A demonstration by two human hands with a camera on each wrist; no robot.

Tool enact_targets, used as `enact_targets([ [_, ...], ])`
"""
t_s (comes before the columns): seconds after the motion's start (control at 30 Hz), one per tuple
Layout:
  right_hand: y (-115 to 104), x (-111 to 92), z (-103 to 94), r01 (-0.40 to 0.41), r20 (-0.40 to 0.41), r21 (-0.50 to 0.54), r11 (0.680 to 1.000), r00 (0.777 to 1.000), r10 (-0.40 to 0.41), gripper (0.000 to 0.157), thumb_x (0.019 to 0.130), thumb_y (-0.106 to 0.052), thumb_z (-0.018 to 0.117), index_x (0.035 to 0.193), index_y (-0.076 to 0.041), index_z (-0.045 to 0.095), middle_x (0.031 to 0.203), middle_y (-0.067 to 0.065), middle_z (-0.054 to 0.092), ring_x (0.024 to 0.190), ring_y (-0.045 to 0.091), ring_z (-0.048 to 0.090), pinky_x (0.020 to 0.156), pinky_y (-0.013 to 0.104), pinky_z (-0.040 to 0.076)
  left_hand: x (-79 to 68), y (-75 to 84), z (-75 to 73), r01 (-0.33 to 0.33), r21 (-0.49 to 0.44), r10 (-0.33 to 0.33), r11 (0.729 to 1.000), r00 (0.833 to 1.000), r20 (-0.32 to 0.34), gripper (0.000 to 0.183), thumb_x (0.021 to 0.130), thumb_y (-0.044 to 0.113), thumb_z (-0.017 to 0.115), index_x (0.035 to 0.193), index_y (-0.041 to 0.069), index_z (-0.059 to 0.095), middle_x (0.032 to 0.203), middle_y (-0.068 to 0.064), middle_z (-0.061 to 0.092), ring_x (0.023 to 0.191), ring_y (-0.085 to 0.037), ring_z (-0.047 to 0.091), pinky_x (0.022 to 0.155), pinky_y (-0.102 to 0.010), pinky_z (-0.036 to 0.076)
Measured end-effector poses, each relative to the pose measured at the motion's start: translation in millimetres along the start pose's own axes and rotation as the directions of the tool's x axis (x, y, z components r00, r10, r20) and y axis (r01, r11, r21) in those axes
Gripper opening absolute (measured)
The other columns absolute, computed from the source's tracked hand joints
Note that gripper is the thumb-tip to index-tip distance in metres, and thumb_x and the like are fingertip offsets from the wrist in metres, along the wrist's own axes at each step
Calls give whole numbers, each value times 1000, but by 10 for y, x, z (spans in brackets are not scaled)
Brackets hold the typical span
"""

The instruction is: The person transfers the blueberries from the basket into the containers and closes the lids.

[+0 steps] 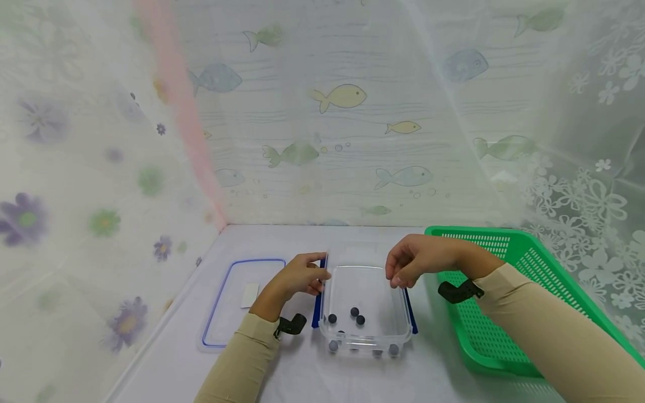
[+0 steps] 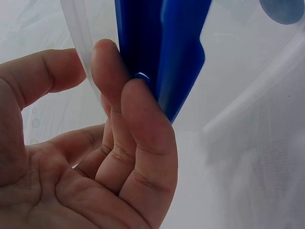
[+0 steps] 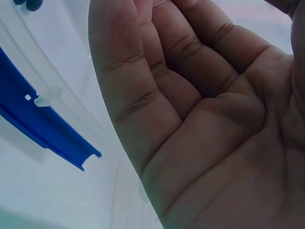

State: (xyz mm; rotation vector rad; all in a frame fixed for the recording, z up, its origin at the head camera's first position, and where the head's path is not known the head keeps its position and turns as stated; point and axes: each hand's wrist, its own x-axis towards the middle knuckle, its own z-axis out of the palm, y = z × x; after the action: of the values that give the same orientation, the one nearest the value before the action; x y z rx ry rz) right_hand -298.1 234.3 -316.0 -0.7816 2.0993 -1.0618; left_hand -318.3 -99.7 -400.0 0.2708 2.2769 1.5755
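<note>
A clear plastic box (image 1: 373, 296) with blue side latches stands in front of me, its top uncovered. Several small dark balls (image 1: 360, 320) lie inside, towards its near end; some show through the front wall. My left hand (image 1: 297, 275) grips the box's left side. In the left wrist view, its fingertips lie against the blue latch (image 2: 164, 52), with the clear wall between them and the thumb. Over the far right corner of the box is my right hand (image 1: 415, 260), its fingers bent downward, thumb near the index finger. I cannot tell whether it holds anything.
To the left lies a clear lid (image 1: 216, 305) with a blue seal, a small white rectangle (image 1: 249, 295) on it. A green perforated basket (image 1: 468, 336) stands at the right, partly under my right forearm. Patterned sheets (image 1: 302, 196) enclose the white table at the back and sides.
</note>
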Motion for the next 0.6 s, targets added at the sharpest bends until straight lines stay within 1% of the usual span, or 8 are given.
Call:
enact_targets([
  [0.1,15,-17,-4,-9,1,3,1000,1000,9,20,92,-15,78,107,-3,71,103,16,76,89,21,70,82,37,60,0,-1,0,-3,0,3,1000,1000,-1,76,91,17,74,159,11,40,111,-13,69,65,-16,67,67,-32,62],
  [0.27,51,-68,-1,-21,-5,-2,1000,1000,21,20,92,-16,78,107,-4,72,107,24,74,89,21,69,82,36,60,-6,2,0,-6,-3,6,1000,1000,-1,76,91,17,75,159,10,41,110,-14,69,65,-16,66,66,-32,62],
  [0.33,66,-101,2,-24,-8,-5,1000,1000,24,20,92,-16,78,107,-3,71,107,25,73,90,21,69,82,36,60,-8,2,1,-4,-2,4,1000,1000,-2,77,91,17,75,159,10,41,110,-14,69,65,-16,66,66,-32,62],
  [0.6,155,-281,-3,-17,-20,-13,1000,1000,17,18,93,-15,77,106,-3,72,100,12,76,89,22,70,82,42,61,3,0,2,-2,3,2,1000,1000,-5,75,92,16,74,159,11,41,110,-14,69,65,-16,67,66,-32,62],
])
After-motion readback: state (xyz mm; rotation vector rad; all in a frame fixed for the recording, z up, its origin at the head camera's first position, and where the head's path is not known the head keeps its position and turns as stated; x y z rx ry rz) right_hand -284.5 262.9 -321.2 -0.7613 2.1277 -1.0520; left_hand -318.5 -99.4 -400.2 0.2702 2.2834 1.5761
